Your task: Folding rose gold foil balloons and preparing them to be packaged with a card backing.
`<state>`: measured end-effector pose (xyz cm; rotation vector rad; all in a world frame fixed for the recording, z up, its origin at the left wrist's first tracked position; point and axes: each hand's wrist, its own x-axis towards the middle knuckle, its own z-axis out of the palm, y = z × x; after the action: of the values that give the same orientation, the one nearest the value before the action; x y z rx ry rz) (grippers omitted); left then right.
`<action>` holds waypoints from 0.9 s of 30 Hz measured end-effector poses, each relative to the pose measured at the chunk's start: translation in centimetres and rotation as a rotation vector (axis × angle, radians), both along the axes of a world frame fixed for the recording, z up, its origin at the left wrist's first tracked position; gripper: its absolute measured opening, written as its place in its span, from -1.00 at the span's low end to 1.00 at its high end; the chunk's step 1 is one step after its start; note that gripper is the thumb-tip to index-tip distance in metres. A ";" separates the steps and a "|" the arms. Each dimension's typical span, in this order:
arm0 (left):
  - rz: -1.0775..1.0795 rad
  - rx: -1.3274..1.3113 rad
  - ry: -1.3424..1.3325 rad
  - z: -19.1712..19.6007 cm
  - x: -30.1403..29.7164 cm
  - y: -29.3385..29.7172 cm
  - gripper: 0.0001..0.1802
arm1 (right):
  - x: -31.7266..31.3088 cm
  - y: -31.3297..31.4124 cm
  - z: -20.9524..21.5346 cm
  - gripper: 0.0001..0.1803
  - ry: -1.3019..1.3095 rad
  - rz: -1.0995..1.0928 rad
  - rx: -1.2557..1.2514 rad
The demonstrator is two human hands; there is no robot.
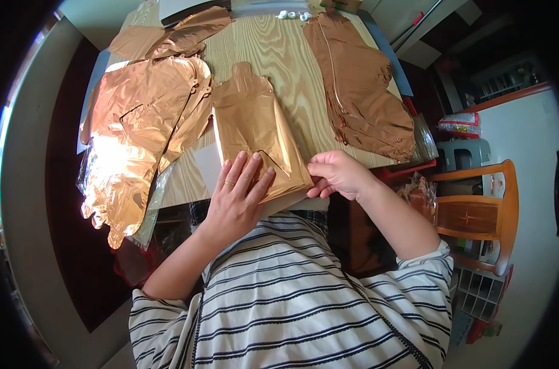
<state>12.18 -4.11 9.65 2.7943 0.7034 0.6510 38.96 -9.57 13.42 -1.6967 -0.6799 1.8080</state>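
A gold foil balloon [247, 120], flat and folded into a long shape with a tab at its far end, lies in front of me at the table's near edge. My left hand [239, 194] rests flat on its near part, fingers stretched out, a ring on one finger. At the balloon's near right corner, my right hand [336, 175] pinches the edge between thumb and fingers. Some pale sheet or card shows under the balloon's near edge. To the left lies a stack of shiny flat foil balloons [141, 117], hanging over the table's near edge.
On the right of the wood-grain table [285, 80] lies a pile of copper-brown flat foil balloons [359, 80]. More folded brown foil [175, 37] lies at the far left. Small white rolls [291, 15] sit at the far edge. A wooden chair [476, 215] stands at right.
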 end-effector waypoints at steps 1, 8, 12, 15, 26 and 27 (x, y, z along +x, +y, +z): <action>-0.008 -0.003 -0.008 -0.1 -0.1 0.1 -0.27 | 0.1 0.4 0.3 -0.74 -0.040 0.040 0.011; -0.042 0.000 0.002 -0.2 -0.2 0.3 -0.34 | 0.1 3.3 1.8 -0.77 -0.202 0.262 0.055; -0.040 0.010 0.019 0.0 -0.3 0.1 -0.35 | -0.1 3.5 1.4 -0.80 -0.173 0.235 0.028; -0.072 0.051 0.040 0.1 -0.2 0.3 -0.33 | -0.2 3.5 1.1 -0.82 -0.179 0.245 0.036; -0.260 0.032 0.068 0.8 1.7 0.4 -0.30 | -0.3 5.0 1.0 -0.87 -0.113 0.236 0.012; -0.275 0.023 0.064 0.6 1.7 0.3 -0.30 | -0.4 5.1 1.0 -0.86 -0.119 0.230 0.020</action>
<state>13.89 -3.85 10.29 2.8686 0.3137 0.5214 38.57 -4.50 14.38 -1.7846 -0.9751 1.8558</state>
